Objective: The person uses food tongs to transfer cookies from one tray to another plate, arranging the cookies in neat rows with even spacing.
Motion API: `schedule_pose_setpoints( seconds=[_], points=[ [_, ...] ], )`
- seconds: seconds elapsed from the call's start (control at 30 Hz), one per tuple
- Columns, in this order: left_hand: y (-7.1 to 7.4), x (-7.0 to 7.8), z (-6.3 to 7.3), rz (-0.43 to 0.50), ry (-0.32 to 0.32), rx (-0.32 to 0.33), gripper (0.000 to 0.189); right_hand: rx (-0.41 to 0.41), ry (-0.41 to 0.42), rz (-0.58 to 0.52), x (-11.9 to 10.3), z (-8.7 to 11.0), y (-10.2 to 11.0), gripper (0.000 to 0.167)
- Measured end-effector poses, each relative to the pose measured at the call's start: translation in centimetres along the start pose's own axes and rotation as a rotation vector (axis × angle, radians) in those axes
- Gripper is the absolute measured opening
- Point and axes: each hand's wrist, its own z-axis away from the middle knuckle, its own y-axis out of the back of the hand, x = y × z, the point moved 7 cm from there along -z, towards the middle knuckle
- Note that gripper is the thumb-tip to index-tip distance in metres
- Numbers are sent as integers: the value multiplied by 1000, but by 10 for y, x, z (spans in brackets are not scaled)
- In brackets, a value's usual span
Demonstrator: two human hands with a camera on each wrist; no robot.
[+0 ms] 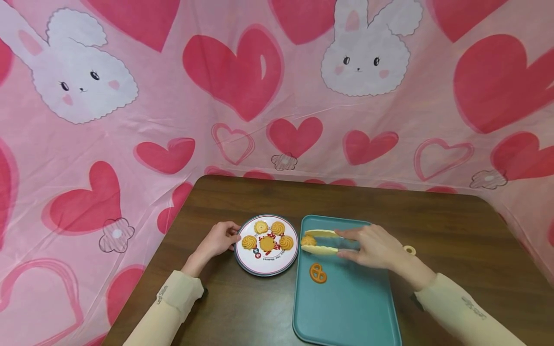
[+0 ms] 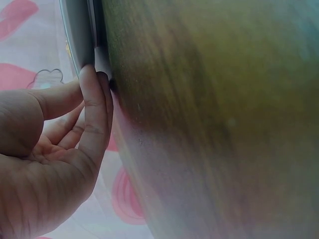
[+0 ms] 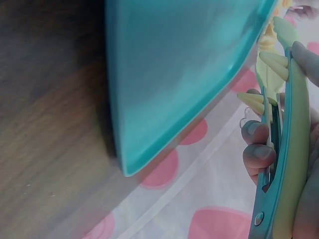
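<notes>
My left hand (image 1: 221, 238) pinches the left rim of a round white plate (image 1: 277, 266), thumb above and fingers beneath in the left wrist view. Several swirled cookies (image 1: 249, 241) lie on that plate over a printed picture. In my right hand (image 1: 375, 246) are pale yellow tongs (image 1: 322, 250), with teal inner sides visible in the right wrist view (image 3: 286, 164). Between the tong tips sits one cookie (image 1: 308, 240), over the left edge of a teal tray (image 1: 346, 302). A brown pretzel (image 1: 318, 273) lies on the tray just below the tongs.
Both plate and tray stand on a dark wooden table (image 1: 454, 250), the plate close to the tray's left side. A pink cloth (image 1: 303, 101) printed with hearts and rabbits hangs behind the table and along its left. The tongs' ring end (image 1: 409, 250) sticks out past my right wrist.
</notes>
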Motion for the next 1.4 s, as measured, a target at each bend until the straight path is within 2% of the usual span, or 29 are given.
schedule_pose_setpoints(
  seconds=[0.4,0.67,0.83,1.23,1.4],
  points=[
    [0,-1,0,-9,25,-2,29,-17,14,0,-11,-15,2,59],
    [0,-1,-2,-11,14,-5,28,-40,6,-15,-22,-27,3,59],
    [0,-2,-1,-7,19,-5,28,-48,34,-5,-30,-34,3,58],
    [0,-1,-1,-1,25,-7,29,-59,97,14,-47,-49,-9,55],
    [0,-1,0,-2,9,-10,29,-97,97,8,-54,-57,-17,55]
  ],
)
